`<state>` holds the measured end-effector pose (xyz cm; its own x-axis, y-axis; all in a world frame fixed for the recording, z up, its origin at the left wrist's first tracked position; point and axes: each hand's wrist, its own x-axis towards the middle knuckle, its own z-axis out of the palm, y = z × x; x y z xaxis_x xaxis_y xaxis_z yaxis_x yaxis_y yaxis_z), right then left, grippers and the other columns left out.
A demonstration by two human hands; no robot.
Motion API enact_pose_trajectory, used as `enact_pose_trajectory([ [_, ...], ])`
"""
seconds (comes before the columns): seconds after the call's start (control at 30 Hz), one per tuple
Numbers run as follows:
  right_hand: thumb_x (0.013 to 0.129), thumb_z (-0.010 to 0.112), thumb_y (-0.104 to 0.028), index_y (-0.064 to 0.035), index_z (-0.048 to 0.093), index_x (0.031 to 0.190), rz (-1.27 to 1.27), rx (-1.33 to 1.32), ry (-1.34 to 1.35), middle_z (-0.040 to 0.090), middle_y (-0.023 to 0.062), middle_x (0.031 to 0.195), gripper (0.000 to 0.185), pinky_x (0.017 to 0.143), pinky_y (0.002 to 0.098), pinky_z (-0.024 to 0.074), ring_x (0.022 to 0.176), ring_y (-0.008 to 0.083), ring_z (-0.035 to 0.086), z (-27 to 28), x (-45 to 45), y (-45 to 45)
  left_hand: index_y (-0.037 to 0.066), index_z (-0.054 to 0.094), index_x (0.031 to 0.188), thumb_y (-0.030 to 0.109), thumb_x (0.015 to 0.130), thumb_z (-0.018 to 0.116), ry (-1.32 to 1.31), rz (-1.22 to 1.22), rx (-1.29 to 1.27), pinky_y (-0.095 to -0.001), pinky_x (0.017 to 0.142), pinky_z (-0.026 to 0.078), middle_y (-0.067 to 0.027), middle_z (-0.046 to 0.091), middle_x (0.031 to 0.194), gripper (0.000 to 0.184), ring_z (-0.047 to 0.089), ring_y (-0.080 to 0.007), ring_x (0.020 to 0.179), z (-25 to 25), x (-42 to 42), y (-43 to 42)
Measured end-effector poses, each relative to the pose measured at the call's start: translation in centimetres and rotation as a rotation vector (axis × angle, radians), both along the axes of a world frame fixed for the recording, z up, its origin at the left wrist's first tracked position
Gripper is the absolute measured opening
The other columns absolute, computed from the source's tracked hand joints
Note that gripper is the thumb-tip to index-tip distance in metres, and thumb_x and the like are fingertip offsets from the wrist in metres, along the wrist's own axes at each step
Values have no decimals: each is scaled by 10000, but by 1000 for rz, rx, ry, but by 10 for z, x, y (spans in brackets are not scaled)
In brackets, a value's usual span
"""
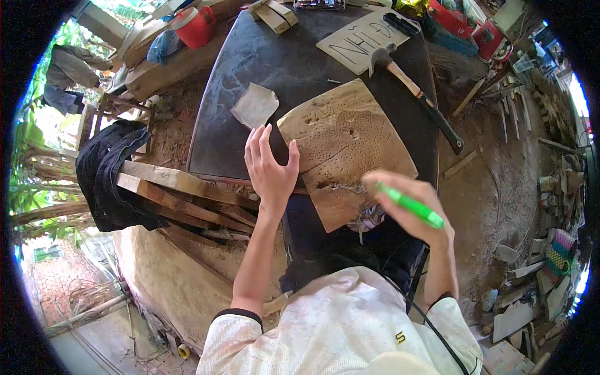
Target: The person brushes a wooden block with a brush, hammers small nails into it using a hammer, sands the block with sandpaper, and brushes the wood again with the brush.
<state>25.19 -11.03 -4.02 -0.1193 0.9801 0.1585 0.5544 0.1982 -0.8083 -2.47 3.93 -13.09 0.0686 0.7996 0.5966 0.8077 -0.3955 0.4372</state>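
My right hand (pixel 409 203) is closed around a green marker (pixel 409 206) above the lower right corner of a brown wooden board (pixel 356 131). The board's surface is pitted with many small holes, and its lower edge reaches over my lap. Along the board's left side my left hand (pixel 270 161) lies with fingers spread and holds nothing. Just beyond its fingertips is a pale, roughly square piece (pixel 255 105). A claw hammer (pixel 415 94) rests to the right of the board, its head pointing away from me. Near the board's top edge lies a nail (pixel 334 80).
The dark table (pixel 219 134) carries a hand-lettered sign (pixel 362 44) and wood blocks (pixel 274 17) at its far side. A red container (pixel 192 28) stands at upper left. Planks (pixel 187 194) with a black cloth (pixel 115 175) jut out on the left.
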Motion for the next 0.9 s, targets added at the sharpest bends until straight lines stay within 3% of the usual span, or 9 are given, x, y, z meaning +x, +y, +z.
enact_pose_trajectory([
  [0.03, 1024, 765, -115, -116, 750, 1381, 125, -209, 132, 808, 130, 1271, 357, 960, 368, 631, 1122, 296, 805, 8, -4, -1, 11, 638, 1422, 293, 967, 808, -5, -5, -4, -510, 1216, 443, -202, 650, 1460, 561, 573, -397, 1418, 0, 0, 0],
  [0.2, 1013, 798, -169, -116, 760, 1364, 119, 34, 72, 805, 102, 1307, 357, 1021, 362, 605, 1191, 252, 780, -10, 8, 87, -8, 629, 1430, 356, 993, 764, -3, -9, -18, -525, 1216, 429, -214, 628, 1459, 585, 540, -402, 1446, -4, -1, 2],
  [0.23, 1053, 761, -194, -163, 705, 1468, 185, 220, -95, 749, 118, 1440, 420, 1007, 368, 623, 1197, 234, 771, -23, 17, 117, -1, 630, 1431, 341, 985, 776, -1, -7, -18, -520, 1218, 431, -210, 633, 1463, 581, 549, -400, 1439, -3, -1, 2],
  [0.27, 1073, 736, -195, -171, 703, 1475, 179, 39, -24, 752, 105, 1436, 404, 959, 365, 628, 1150, 219, 780, -28, 18, 146, 6, 632, 1432, 326, 977, 788, 1, -6, -16, -515, 1220, 434, -206, 637, 1467, 577, 557, -399, 1432, -1, -1, 1],
  [0.3, 1087, 721, -199, -205, 695, 1491, 201, 212, -103, 788, 72, 1331, 405, 886, 343, 632, 1047, 189, 789, -33, 22, 174, 13, 633, 1433, 311, 970, 800, 3, 0, -18, -510, 1222, 437, -202, 642, 1472, 575, 566, -397, 1425, 0, -1, 0],
  [0.37, 998, 758, -163, -232, 726, 1406, 61, 295, -216, 779, 111, 1253, 415, 848, 426, 638, 991, 348, 793, -36, 16, 206, 14, 629, 1433, 318, 973, 796, 4, 7, -29, -510, 1224, 433, -200, 641, 1464, 576, 567, -398, 1421, 2, -1, 0],
  [0.53, 952, 704, -88, -307, 717, 1394, 100, 352, -718, 633, 86, 971, 493, 723, 431, 624, 841, 311, 768, -22, 24, 136, -1, 638, 1421, 331, 982, 778, -12, -7, -21, -518, 1219, 432, -212, 633, 1458, 568, 551, -401, 1432, 0, -1, 1],
  [0.77, 991, 720, -142, -296, 786, 1293, 392, -281, -517, 675, 72, 956, 346, 752, 424, 601, 861, 283, 714, 59, 58, 22, 1, 642, 1418, 346, 987, 765, -19, -26, -30, -524, 1219, 430, -208, 630, 1462, 566, 543, -395, 1444, -2, 0, 1],
  [0.9, 1048, 692, -179, -315, 803, 1307, 362, -23, -488, 759, 39, 975, 314, 718, 404, 529, 812, 270, 660, 25, 75, 104, 5, 639, 1424, 347, 986, 765, -10, -13, -23, -523, 1217, 432, -206, 630, 1463, 569, 542, -394, 1448, -2, 0, 1],
])
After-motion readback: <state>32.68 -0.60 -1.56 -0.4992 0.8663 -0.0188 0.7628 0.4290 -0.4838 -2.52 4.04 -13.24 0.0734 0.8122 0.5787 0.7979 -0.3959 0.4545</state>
